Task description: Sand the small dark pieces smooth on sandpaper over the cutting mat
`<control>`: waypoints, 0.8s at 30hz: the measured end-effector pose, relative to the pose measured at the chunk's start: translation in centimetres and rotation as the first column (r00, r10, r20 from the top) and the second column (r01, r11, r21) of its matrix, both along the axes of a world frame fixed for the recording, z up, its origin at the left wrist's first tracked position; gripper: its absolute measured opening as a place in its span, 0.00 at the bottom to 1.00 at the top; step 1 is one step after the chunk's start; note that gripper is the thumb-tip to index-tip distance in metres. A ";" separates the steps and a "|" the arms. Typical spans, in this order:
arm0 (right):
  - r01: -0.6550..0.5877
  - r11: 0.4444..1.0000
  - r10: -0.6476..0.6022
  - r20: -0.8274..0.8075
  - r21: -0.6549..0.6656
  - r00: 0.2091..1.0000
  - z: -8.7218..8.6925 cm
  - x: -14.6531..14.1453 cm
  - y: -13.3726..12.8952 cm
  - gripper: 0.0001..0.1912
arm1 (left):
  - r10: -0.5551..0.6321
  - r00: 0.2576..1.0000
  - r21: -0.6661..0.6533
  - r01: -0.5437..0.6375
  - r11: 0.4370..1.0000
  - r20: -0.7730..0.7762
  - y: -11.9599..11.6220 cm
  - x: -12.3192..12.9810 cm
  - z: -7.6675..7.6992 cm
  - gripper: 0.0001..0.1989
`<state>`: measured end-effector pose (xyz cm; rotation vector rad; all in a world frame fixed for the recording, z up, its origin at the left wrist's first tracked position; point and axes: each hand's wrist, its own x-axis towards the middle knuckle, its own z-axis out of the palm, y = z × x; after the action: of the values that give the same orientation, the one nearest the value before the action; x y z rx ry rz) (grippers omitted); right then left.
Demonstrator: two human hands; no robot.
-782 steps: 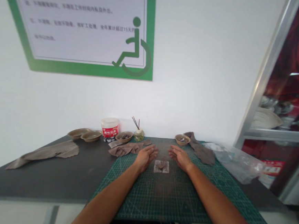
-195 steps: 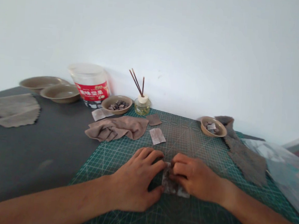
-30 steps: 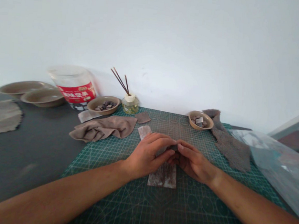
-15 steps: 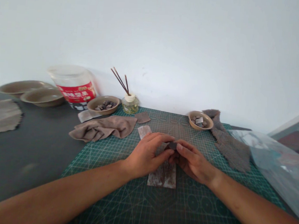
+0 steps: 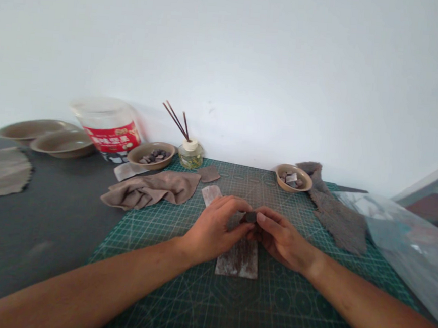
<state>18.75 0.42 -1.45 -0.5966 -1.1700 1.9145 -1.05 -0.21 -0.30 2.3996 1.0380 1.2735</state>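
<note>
White wall ahead of us, a green cutting mat point(image 5: 291, 311) on a dark table point(image 5: 46, 236). What are we seeing in the middle?

We've got a small dark chip point(image 5: 250, 217) pinched in the fingers of the right hand point(image 5: 279, 239), held up off the mat between both hands.

And the left hand point(image 5: 214, 229)?

Curled in close beside the chip. From our angle, we can't quite tell whether those fingers touch it.

What's underneath?

A pale abrasive-looking strip point(image 5: 237, 259), long axis running away from us, its far end hidden under the hands. The chip sits just above that end, nearer the right hand.

Around them?

A second pale strip point(image 5: 211, 194) beyond the left hand, a crumpled taupe cloth point(image 5: 152, 189), and two tan bowls point(image 5: 151, 153) point(image 5: 293, 177) holding dark pieces.
</note>
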 end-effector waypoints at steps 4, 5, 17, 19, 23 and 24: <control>-0.021 0.999 0.020 0.035 0.026 0.999 -0.1 0.0 0.0 0.09 | -0.013 1.000 -0.016 0.013 1.000 0.004 -0.1 0.0 0.1 0.13; -0.026 0.999 0.025 0.041 0.035 0.999 -0.1 0.0 -0.1 0.09 | -0.015 1.000 -0.019 0.016 1.000 0.004 -0.1 0.0 0.2 0.12; -0.083 0.993 0.079 0.057 0.084 0.995 -0.1 0.1 -0.1 0.11 | -0.059 0.998 0.002 0.059 0.998 0.033 0.1 0.0 0.2 0.12; -0.091 0.993 0.087 0.053 0.080 0.995 -0.1 0.1 -0.1 0.11 | -0.064 0.997 0.004 0.064 0.998 0.037 0.1 0.0 0.1 0.13; -0.113 0.990 0.109 0.053 0.079 0.993 -0.1 0.1 -0.1 0.12 | -0.070 0.997 0.005 0.070 0.998 0.039 0.0 0.0 0.2 0.13; -0.121 0.989 0.116 0.054 0.080 0.992 -0.1 0.1 -0.1 0.12 | -0.072 0.997 0.006 0.072 0.997 0.039 -0.1 0.0 0.2 0.13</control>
<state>18.88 0.33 -1.56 -0.5422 -1.3362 1.9489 -1.01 -0.27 -0.11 2.3827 0.9301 1.2939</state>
